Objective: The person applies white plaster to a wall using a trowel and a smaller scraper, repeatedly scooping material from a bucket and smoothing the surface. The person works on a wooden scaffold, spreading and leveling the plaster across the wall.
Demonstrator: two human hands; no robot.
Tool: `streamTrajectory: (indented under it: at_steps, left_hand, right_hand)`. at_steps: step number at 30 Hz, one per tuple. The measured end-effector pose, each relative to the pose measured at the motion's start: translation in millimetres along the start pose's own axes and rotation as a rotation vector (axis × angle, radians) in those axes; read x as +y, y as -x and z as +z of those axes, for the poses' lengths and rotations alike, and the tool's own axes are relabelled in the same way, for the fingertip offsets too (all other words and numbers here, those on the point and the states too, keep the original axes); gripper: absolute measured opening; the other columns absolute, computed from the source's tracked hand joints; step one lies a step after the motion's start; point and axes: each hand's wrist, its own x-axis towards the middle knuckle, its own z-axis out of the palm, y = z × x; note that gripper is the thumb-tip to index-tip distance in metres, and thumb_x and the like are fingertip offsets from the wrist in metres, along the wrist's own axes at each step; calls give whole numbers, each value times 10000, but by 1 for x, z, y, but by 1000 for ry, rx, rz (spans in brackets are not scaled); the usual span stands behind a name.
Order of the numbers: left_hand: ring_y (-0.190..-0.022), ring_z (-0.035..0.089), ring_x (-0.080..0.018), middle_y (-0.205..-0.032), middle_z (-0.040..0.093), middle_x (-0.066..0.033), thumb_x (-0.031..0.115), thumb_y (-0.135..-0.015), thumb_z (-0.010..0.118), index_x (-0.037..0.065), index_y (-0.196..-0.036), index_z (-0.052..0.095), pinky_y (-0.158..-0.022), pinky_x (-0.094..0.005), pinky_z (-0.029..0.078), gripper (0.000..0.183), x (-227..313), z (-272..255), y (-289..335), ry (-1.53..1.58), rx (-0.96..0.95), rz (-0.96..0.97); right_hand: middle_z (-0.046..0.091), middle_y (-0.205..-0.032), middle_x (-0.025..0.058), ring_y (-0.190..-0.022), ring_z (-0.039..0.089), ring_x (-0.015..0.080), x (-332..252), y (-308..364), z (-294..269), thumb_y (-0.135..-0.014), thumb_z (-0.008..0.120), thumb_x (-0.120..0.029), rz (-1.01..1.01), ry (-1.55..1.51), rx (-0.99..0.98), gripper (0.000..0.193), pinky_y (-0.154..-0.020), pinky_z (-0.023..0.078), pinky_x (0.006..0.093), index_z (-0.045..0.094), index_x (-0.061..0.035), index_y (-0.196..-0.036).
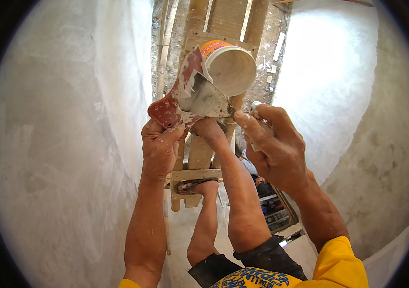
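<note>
My left hand (160, 146) grips a dark red plastic spreader (165, 109) smeared with white putty along its face and edges. In my right hand (274, 141) is a putty knife (204, 99); its flat metal blade lies across the red spreader, with putty on it. The fingers of my right hand are closed round its handle, which they mostly hide. Just beyond both tools stands a white bucket (235, 72) with an orange band, tilted toward me in view, its inner wall coated with pale residue.
I stand on narrow wooden planks (199, 153) well above the floor, with a crosspiece (199, 174) near my sandalled foot. A pale plastered wall (60, 144) rises on the left, another patchy wall (372, 158) on the right. A crate of assorted items (276, 211) lies below.
</note>
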Motion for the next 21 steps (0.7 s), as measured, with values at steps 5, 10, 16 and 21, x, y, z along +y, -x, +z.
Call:
streamTrajectory:
  at_steps: [5,10,16,21]
  left_hand:
    - [-1106,680,-220,-1207,707,-119,-115,-883,584,-10,-1212,660,-1032,-386,528,354,-6,-7,2,26,6,-12]
    - [-1105,684,-218,-1193,713,-126,-123,-873,588,-15,-1197,662,-1029,-375,532,350,-6,-9,2,16,50,-52]
    - [-1108,688,-227,-1198,709,-139,-126,-868,582,-24,-1206,650,-1039,-381,530,360,-9,-8,0,104,32,-57]
    - [-1012,696,-187,-1132,713,-115,-114,-866,575,-26,-1165,657,-931,-333,563,322,-16,-9,-1,92,88,-86]
  right_hand:
    - [604,-1099,148,-845,684,239,0,3,10,-735,713,121,19,-15,-23,642,-676,592,349,677,-114,-1332]
    - [595,-1093,151,-840,686,241,7,5,4,-710,707,133,75,-26,-110,664,-677,593,358,674,-106,-1330]
    - [594,-1096,155,-808,692,237,13,11,9,-722,706,134,61,1,-118,643,-647,591,341,673,-100,-1320]
    - [591,-1106,163,-828,694,267,20,17,15,-752,705,90,87,8,-143,602,-683,605,373,660,-96,-1323]
